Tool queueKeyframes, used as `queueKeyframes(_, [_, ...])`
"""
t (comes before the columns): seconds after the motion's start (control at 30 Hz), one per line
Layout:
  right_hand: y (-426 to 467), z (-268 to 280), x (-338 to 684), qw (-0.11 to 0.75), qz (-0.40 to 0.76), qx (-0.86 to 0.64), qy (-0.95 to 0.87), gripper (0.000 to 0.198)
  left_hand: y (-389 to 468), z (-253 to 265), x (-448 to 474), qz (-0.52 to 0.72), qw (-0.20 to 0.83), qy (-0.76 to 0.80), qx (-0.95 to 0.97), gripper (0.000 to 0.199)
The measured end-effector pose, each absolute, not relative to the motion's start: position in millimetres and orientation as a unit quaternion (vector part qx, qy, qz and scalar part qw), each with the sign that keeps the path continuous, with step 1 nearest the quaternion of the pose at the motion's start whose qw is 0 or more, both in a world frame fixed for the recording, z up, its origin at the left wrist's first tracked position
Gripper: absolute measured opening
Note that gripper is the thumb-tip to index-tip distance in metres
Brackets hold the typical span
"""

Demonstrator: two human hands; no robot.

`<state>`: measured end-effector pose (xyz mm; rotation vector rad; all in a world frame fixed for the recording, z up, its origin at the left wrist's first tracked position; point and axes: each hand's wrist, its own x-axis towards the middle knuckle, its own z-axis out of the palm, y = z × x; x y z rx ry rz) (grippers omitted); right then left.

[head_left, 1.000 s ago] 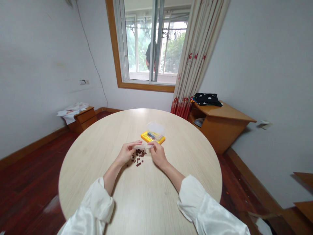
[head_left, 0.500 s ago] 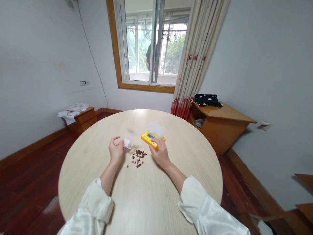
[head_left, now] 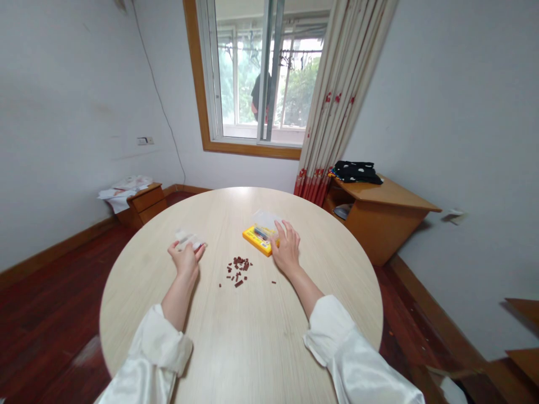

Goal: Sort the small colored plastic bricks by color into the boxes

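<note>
My left hand (head_left: 185, 259) pinches a crumpled clear plastic bag (head_left: 185, 237) over the left part of the round table. Between my hands lies a loose heap of small dark brown building bricks (head_left: 239, 265). One single brown brick (head_left: 273, 282) rests apart, below my right wrist. Behind the heap sits a yellow box (head_left: 252, 240) with a blue item showing on top and a clear plastic piece (head_left: 264, 216) at its far side. At the box's right end is my right hand (head_left: 287, 248), fingers apart and curved; whether it touches the box I cannot tell.
The pale round table (head_left: 236, 348) fills the middle. Behind it are a window and a long curtain (head_left: 328, 112). A wooden desk (head_left: 379, 219) with folded black cloth (head_left: 357, 172) stands at right. Papers (head_left: 128, 187) lie on a low cabinet (head_left: 147, 202) at left.
My left hand has moved left and slightly down with the plastic bag. My right hand has slid right along the box and its fingers have spread. The single brick by my right wrist now shows.
</note>
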<state>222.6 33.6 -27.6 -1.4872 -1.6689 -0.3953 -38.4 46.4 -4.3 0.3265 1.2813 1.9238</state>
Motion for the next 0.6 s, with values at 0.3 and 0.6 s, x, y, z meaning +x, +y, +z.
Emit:
queueKeyframes(0.3, [34.0,-27.3,224.0,0.505,-0.101,-0.563,-0.646,0.032,44.5,-6.2,-44.4,0.677,0.501,0.509,0.178,0.034])
queueKeyframes(0.6, [35.1,-30.3,225.8,0.51,-0.059,-0.563,-0.648,0.033,45.7,-8.2,-41.3,0.65,0.514,0.528,0.186,0.026])
